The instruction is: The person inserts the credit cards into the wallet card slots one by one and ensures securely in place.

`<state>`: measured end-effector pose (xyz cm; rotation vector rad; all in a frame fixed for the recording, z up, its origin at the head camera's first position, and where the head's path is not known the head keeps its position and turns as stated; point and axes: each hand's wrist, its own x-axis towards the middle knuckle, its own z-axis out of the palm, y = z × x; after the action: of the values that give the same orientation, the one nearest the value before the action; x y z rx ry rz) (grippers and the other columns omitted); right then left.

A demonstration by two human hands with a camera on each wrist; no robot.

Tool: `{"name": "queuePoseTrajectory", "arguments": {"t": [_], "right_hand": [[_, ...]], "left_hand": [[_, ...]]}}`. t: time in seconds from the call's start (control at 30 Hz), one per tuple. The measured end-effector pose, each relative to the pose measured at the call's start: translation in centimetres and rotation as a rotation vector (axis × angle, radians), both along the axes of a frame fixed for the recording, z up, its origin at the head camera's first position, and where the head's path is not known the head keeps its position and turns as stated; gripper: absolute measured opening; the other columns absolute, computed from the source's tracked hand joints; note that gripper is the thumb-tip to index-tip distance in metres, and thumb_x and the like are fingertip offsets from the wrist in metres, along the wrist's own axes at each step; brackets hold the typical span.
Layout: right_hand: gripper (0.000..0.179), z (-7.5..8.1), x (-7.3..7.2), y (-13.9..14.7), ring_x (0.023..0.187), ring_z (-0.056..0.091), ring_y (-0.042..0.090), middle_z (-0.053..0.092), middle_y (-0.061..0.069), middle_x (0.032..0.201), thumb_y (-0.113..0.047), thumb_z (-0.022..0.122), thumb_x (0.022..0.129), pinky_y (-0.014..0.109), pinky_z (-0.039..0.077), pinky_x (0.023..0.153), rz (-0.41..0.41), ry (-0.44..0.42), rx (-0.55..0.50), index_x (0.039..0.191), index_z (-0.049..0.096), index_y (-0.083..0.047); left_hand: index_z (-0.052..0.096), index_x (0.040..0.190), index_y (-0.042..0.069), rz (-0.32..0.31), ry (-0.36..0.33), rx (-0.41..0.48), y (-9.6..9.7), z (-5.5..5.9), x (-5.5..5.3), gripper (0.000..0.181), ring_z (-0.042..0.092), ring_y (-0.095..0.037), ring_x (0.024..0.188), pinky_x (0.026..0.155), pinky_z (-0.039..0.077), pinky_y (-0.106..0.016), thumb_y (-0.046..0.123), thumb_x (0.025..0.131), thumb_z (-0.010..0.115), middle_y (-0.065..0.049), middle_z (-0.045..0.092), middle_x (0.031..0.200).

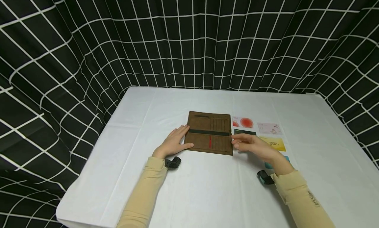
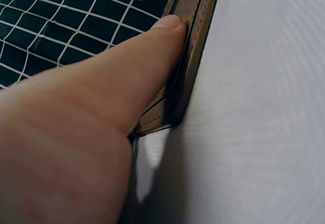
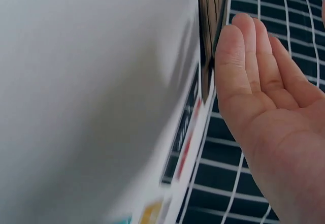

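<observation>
A brown wallet (image 1: pixel 208 122) lies unfolded on the white table, with slits for cards on both halves and a dark band across its middle. A small red strip (image 1: pixel 210 141) shows in the near half. My left hand (image 1: pixel 173 142) rests on the wallet's left edge, fingers extended and thumb at the near corner; the left wrist view shows the thumb (image 2: pixel 152 46) pressing on the stitched leather. At the wallet's right edge is my right hand (image 1: pixel 256 147), its fingers nearly straight in the right wrist view and holding nothing.
Right of the wallet lie several cards: a white one with a red circle (image 1: pixel 245 122), a pale pink one (image 1: pixel 269 128), a dark one (image 1: pixel 245 132), a yellow one (image 1: pixel 275 143) and a blue one (image 1: pixel 268 165), partly under my right arm. Black gridded curtain (image 1: pixel 201 40) surrounds the table.
</observation>
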<state>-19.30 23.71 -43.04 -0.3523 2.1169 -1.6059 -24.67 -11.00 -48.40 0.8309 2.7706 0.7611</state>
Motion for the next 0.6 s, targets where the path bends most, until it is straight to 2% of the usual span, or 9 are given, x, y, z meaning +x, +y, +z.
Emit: {"name": "queuePoseTrajectory", "arguments": {"t": [0.17,0.37,0.6], "right_hand": [[0.057,0.7,0.7,1.8,0.112,0.052,0.024,0.045,0.026,0.131,-0.018,0.061,0.091,0.026,0.045,0.087,-0.040,0.025,0.026,0.137,0.038,0.005],[0.055,1.0,1.7,4.0,0.110,0.053,0.017,0.045,0.029,0.131,-0.015,0.061,0.091,0.019,0.045,0.086,-0.057,0.081,0.039,0.136,0.038,0.007],[0.056,1.2,2.8,6.7,0.114,0.050,0.029,0.048,0.024,0.129,-0.018,0.060,0.091,0.018,0.045,0.084,-0.063,0.147,0.184,0.137,0.038,0.005]], "left_hand": [[0.015,0.150,0.013,0.008,-0.019,-0.022,0.0,0.0,-0.1,0.084,0.004,-0.012,0.139,0.111,0.000,-0.028,0.058,0.088,0.050,-0.002,0.012,0.153],[0.016,0.149,0.012,0.005,-0.016,-0.013,0.0,0.1,0.0,0.084,0.006,-0.013,0.139,0.111,0.002,-0.029,0.057,0.088,0.051,-0.003,0.013,0.153],[0.016,0.149,0.012,0.006,-0.020,-0.006,0.0,0.0,-0.1,0.084,0.005,-0.012,0.139,0.111,0.001,-0.028,0.057,0.088,0.051,-0.002,0.013,0.153]]}}
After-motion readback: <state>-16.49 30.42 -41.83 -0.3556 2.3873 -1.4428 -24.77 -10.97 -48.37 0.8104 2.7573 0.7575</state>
